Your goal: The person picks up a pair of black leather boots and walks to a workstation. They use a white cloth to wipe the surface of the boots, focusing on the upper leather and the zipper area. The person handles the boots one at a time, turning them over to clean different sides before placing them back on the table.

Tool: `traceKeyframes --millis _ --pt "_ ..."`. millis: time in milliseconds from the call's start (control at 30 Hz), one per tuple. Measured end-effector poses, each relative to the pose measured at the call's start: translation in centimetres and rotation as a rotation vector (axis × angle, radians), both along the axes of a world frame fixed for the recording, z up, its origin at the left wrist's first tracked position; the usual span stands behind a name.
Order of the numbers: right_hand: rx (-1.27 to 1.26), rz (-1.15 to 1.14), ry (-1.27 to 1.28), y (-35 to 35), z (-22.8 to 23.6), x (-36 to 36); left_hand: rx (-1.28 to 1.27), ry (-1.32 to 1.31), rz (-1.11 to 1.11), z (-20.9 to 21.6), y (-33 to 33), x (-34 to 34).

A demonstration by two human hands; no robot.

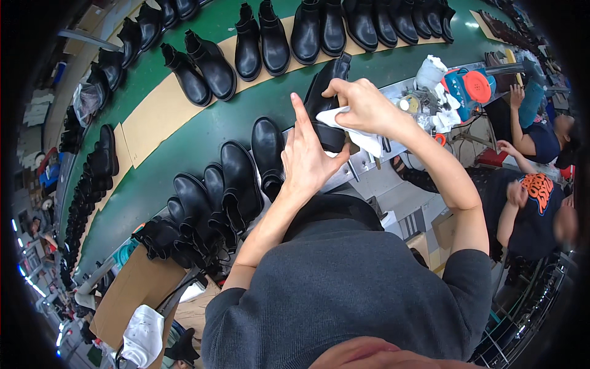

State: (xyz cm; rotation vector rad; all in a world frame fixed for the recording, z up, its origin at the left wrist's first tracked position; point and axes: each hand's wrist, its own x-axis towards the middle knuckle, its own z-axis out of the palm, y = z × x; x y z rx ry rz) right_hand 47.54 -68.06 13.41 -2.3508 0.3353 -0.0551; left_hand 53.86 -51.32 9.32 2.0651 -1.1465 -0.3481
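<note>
A black ankle boot (317, 92) is in front of me over the table, its shaft pointing away and its dark heel or sole end turned toward me. Thumb and fingers of my left hand (310, 154) spread around that near end and grip it, the index finger stretched out along the side. My right hand (369, 112) pinches a white cloth (367, 140), which lies against the boot and hangs down beside it. Part of the boot is hidden behind both hands and the cloth.
Black boots (215, 64) stand in a row on brown paper (147, 132) across the green table (184, 132). Several more boots (239, 178) crowd the near left edge. At right are a red-and-blue device (476, 86), a white-wrapped container (431, 72), and co-workers (534, 203). Cardboard (135, 295) is lower left.
</note>
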Motion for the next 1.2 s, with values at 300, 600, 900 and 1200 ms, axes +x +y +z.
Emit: traceKeyframes --millis 300,600,900,1200 --pt "0.044 -0.044 0.039 0.5 0.2 -0.1 -0.048 -0.074 -0.012 -0.2 0.2 -0.1" --pt "0.127 0.052 0.028 -0.1 0.5 -0.8 0.054 0.032 -0.012 0.3 0.3 0.1" --pt "0.099 -0.027 0.040 0.7 0.6 -0.6 0.043 -0.001 -0.017 0.3 0.5 -0.1" --pt "0.111 0.022 0.060 0.0 0.9 -0.6 0.067 0.021 -0.017 0.6 0.3 -0.3"
